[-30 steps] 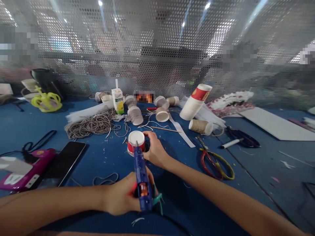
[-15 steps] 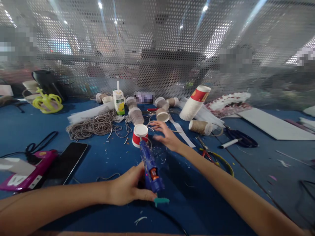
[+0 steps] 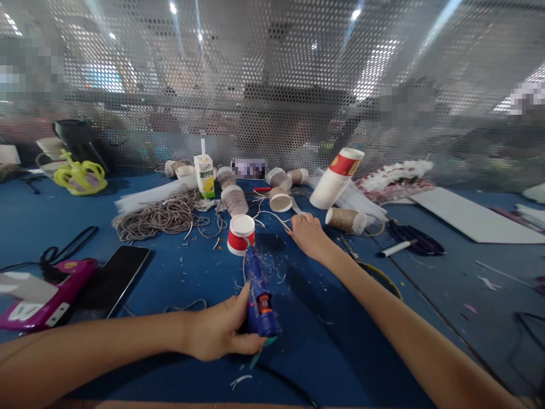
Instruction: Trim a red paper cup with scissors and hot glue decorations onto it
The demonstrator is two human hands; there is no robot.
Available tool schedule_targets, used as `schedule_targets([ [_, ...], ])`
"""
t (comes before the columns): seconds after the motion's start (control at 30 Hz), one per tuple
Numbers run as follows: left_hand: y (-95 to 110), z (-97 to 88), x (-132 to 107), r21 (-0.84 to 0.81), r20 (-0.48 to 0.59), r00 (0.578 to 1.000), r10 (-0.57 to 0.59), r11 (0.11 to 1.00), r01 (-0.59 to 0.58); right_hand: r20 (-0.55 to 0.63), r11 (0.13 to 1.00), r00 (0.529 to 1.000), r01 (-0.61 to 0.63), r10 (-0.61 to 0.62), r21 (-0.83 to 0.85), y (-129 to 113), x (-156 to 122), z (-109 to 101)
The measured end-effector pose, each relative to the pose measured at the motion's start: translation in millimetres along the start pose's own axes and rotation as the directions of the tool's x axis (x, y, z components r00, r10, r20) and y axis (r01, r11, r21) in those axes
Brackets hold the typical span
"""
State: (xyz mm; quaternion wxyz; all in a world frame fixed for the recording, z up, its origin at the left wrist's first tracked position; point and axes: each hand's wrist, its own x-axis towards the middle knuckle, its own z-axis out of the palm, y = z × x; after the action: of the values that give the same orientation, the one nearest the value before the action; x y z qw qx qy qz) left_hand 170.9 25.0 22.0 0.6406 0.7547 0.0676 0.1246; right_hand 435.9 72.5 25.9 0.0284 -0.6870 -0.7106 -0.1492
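Note:
My left hand (image 3: 219, 326) is wrapped round a blue hot glue gun (image 3: 259, 289), its nozzle pointing away from me. The nozzle tip is at the near side of an upside-down red and white paper cup (image 3: 240, 234). A teal piece (image 3: 263, 351) shows at the rear of the gun, below my thumb. Right of the cup, my right hand (image 3: 310, 236) has its fingers closed on a thin pale cord (image 3: 276, 217). The cord curves back toward the cups behind; the fingertips are partly hidden.
Cord-wrapped cups (image 3: 234, 200), a juice carton (image 3: 205, 176) and a heap of grey cord (image 3: 157, 218) lie behind. A stack of paper cups (image 3: 332, 184) leans at the right, near scissors (image 3: 374, 272) and a marker (image 3: 395, 248). A phone (image 3: 113, 281) lies left.
My right hand has moved right from beside the cup, and its spread fingers have closed on the cord. The glue gun has shifted slightly, and the teal piece has tilted.

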Motion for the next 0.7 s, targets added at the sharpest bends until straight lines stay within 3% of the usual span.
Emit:
schedule_targets([
  [0.13,-2,-0.9,0,-0.037,0.026,1.000,-0.012,0.999,0.013,-0.016,0.996,0.999,-0.037,0.038,0.076,1,-7,-8],
  [0.3,-6,1.1,1,-0.125,-0.069,0.997,-0.017,0.992,0.009,-0.037,0.962,0.996,-0.065,0.078,0.266,-3,-21,-33],
  [0.33,-7,2.0,1,-0.146,-0.080,0.997,-0.022,0.989,0.010,-0.044,0.939,0.996,-0.057,0.076,0.339,-5,-27,-41],
  [0.43,-10,4.8,3,-0.129,-0.125,0.991,-0.045,0.991,0.029,-0.001,0.668,1.000,-0.005,0.008,0.745,-10,-49,-65],
  [0.5,-12,6.1,4,-0.074,-0.177,0.982,-0.064,0.996,0.052,0.026,0.548,0.997,0.015,-0.067,0.836,-12,-68,-80],
  [0.6,-16,7.5,5,-0.037,-0.230,0.971,-0.061,0.998,0.054,0.046,0.496,0.993,0.013,-0.107,0.868,-14,-100,-100],
  [0.7,-17,8.7,6,-0.045,-0.252,0.966,-0.060,0.998,0.050,0.149,0.564,0.985,-0.072,-0.091,0.822,-19,-129,-113],
])
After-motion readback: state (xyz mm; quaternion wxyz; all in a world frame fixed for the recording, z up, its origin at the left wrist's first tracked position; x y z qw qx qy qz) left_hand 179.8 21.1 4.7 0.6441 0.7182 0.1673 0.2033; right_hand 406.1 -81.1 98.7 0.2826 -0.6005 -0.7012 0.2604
